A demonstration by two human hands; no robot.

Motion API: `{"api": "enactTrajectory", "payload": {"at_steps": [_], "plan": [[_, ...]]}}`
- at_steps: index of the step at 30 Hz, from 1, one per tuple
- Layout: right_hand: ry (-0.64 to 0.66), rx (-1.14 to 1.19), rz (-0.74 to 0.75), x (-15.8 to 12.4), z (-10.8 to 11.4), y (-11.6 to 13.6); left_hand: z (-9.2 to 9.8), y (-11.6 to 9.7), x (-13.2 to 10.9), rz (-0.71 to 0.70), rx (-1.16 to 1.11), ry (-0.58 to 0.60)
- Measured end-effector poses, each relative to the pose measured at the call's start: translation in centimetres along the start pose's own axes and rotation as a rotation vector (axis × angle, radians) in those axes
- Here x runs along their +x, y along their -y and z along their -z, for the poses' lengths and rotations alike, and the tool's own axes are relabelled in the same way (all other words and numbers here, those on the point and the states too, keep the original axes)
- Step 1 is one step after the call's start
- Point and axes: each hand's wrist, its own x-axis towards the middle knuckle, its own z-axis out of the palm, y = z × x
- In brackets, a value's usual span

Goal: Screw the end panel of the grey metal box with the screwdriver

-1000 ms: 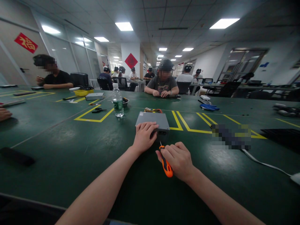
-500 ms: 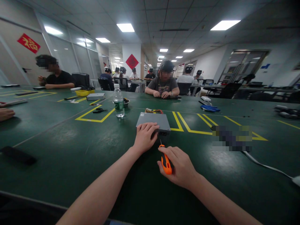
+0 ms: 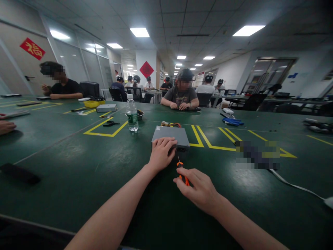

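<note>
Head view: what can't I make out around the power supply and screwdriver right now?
All in the head view:
Screwdriver tip: too small and dark to tell whether it meets a screw.
Screwdriver handle: partly covered by the right-hand grip.
Power supply front: partly covered by the left-hand grip.
Cables: partly hidden behind the power supply.
Co-worker's hand: cut off by the left edge.

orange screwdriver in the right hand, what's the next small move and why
Probably a small twist of the screwdriver: the right hand holds its handle, the shaft points toward the near face of the grey metal box, and the left hand lies on the box, which should steady it. I can't tell whether the tip sits in a screw.
</note>
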Motion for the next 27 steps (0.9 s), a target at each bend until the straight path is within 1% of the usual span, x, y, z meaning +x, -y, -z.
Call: {"api": "enactTrajectory", "payload": {"at_steps": [3,7,10,13,15,19,21,22,24,27], "plan": [[0.056,0.042,-0.012,-0.15,0.35,0.24,-0.05,0.03,0.01,-0.001,-0.002,-0.004],[0.082,0.071,-0.013,0.11,0.92,0.35,-0.07,0.05,0.0,-0.002,-0.004,-0.009],[0.03,0.057,-0.022,0.42,0.74,0.29,0.0,0.02,-0.02,-0.003,-0.004,-0.005],[-0.043,0.103,-0.052,0.45,0.24,0.26,0.06,-0.01,-0.04,-0.003,-0.006,0.001],[-0.054,0.143,-0.072,0.29,0.07,0.27,0.07,-0.01,-0.05,0.001,-0.003,0.004],[0.031,0.163,-0.117,-0.04,0.32,0.28,0.1,-0.02,-0.06,-0.002,-0.003,0.009],[0.086,0.134,-0.112,-0.04,0.48,0.23,0.13,-0.02,-0.06,-0.007,-0.007,0.008],[0.093,0.114,-0.108,0.01,0.51,0.18,0.13,-0.02,-0.06,-0.008,-0.007,0.007],[0.056,0.076,-0.111,0.14,0.48,0.05,0.13,-0.02,-0.05,-0.005,-0.004,0.005],[-0.055,0.034,-0.144,0.23,0.31,-0.2,0.1,-0.06,-0.02,0.005,0.0,0.008]]}}
